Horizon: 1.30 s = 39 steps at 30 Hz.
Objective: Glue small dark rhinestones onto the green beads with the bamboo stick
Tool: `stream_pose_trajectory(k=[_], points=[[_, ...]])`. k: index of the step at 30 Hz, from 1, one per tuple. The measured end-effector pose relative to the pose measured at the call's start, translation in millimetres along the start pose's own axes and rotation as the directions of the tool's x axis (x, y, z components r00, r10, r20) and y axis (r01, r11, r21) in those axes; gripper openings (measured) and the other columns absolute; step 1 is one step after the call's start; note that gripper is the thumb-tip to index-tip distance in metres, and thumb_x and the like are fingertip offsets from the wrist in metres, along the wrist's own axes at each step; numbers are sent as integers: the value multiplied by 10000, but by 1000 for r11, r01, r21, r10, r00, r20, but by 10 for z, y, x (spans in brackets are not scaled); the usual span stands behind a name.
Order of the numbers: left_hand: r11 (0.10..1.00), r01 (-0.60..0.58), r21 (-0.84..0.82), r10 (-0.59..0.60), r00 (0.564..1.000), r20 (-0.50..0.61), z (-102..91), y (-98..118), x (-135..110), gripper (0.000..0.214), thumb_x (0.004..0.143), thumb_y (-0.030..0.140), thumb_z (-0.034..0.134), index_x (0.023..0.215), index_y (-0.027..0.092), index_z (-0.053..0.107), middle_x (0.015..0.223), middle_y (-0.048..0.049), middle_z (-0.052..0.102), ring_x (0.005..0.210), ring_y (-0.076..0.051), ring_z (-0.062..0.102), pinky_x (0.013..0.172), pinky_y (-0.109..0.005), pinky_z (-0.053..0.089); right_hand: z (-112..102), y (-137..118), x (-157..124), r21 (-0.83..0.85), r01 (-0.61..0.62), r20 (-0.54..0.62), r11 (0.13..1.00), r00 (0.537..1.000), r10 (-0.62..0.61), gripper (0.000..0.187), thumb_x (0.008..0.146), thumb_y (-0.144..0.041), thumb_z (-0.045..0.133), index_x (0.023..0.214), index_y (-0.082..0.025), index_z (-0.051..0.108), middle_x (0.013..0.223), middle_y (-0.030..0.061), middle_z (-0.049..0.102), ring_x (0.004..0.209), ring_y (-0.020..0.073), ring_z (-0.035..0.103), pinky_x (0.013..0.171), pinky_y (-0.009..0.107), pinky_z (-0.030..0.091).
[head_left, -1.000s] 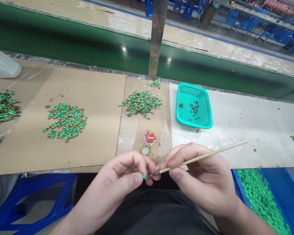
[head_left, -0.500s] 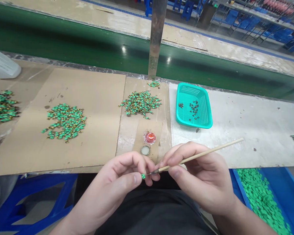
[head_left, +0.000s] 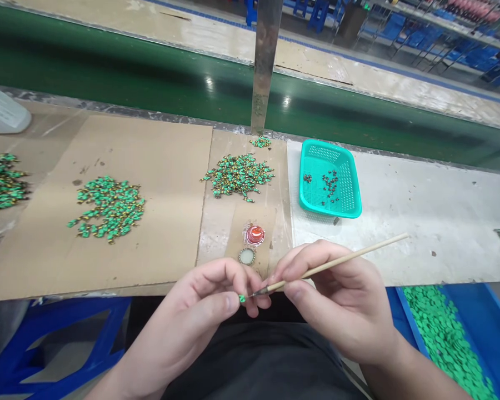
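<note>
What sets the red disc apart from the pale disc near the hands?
The red disc has a glossy red centre; the pale disc has a dull whitish one. The red disc lies farther from the person than the pale disc. Both are round, rimmed, and on the cardboard.

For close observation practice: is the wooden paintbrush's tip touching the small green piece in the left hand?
Apart: the head view shows a narrow gap between the wooden paintbrush's dark tip and the small green piece.

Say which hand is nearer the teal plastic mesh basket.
Right. The right hand, holding a wooden brush, is in front of the teal basket, not touching it. The left hand, pinching a green piece, is farther, in front and to its left.
</note>
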<state>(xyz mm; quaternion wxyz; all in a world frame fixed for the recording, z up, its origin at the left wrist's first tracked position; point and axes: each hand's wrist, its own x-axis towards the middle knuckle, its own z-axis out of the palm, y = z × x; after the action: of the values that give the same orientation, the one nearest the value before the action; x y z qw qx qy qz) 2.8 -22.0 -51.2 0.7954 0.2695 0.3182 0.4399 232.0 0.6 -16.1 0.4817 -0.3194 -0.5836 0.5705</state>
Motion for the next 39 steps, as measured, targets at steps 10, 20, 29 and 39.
stream_pose_trajectory(k=[10, 20, 29, 39], points=[[1000, 0, -7, 0, 1000, -13, -9, 8, 5, 215, 945, 412, 1053, 877, 240, 944, 900, -50, 850, 878, -205, 802, 818, -236, 654, 14, 15, 17, 27, -13, -22, 1000, 1000, 14, 210, 1075, -51, 806, 1108, -251, 859, 994, 48, 900, 952, 222, 929, 821, 314, 794], [1000, -6, -26, 6, 1000, 1, -5, -8, 19, 192, 967, 411, 1034, 903, 248, 956, 908, -32, 860, 885, -181, 816, 841, -201, 666, 28, 20, 13, 35, -16, -4, 999, 1000, 16, 234, 1089, -41, 783, 1122, -263, 850, 1007, 37, 899, 916, 217, 923, 830, 320, 786], [1000, -11, -27, 11, 1000, 1, -23, -4, 12, 207, 959, 415, 1044, 897, 241, 950, 905, -34, 868, 890, -189, 823, 829, -206, 671, 33, 51, 4, 84, -7, -14, 996, 1000, 9, 237, 1078, -33, 805, 1141, -248, 884, 1007, 38, 879, 965, 195, 913, 854, 279, 774], [1000, -4, -18, 3, 1000, -28, -59, -17, 21, 214, 950, 418, 1051, 896, 242, 940, 952, -56, 902, 887, -205, 824, 820, -236, 675, -69, 66, 0, 52, 47, -112, 998, 993, -41, 246, 1028, -41, 884, 1128, -265, 908, 990, 16, 871, 880, 154, 849, 814, 260, 723]])
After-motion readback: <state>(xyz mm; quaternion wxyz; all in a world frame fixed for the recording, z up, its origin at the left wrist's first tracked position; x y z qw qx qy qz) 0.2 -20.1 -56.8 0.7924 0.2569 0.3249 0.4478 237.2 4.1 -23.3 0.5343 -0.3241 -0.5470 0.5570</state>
